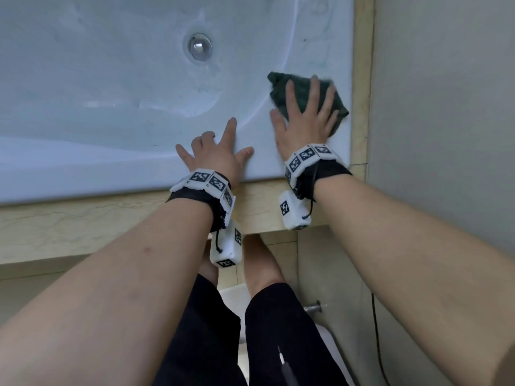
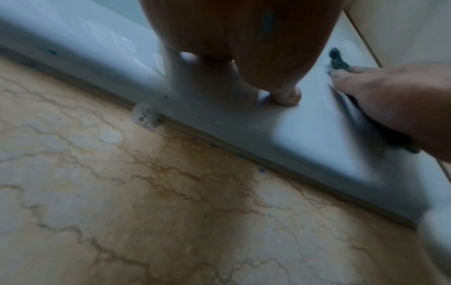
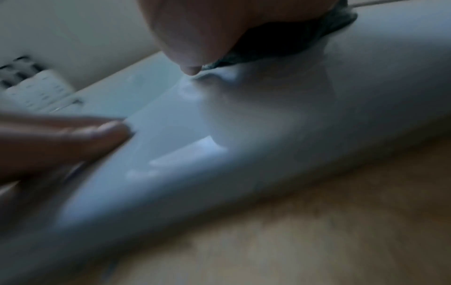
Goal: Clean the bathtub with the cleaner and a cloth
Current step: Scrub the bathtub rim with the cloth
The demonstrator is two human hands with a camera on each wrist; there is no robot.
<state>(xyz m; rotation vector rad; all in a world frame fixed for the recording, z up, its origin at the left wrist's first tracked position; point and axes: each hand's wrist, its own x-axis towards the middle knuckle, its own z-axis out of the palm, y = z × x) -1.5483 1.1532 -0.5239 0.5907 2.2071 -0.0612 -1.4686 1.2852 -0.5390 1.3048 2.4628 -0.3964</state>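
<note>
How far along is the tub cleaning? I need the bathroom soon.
Done: cleaner looks already applied, with bluish streaks across the bathtub basin and foam at its outer edge. In hand: the right hand presses the dark green cloth flat on the rim's corner, mid-wipe; the left hand braces on the rim. Left: probably the basin around the drain, where streaks remain.

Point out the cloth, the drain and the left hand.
cloth (image 1: 281, 87), head view, bare upper-left part.
drain (image 1: 200, 47), head view, metal centre.
left hand (image 1: 216, 153), head view, back of the hand.
</note>
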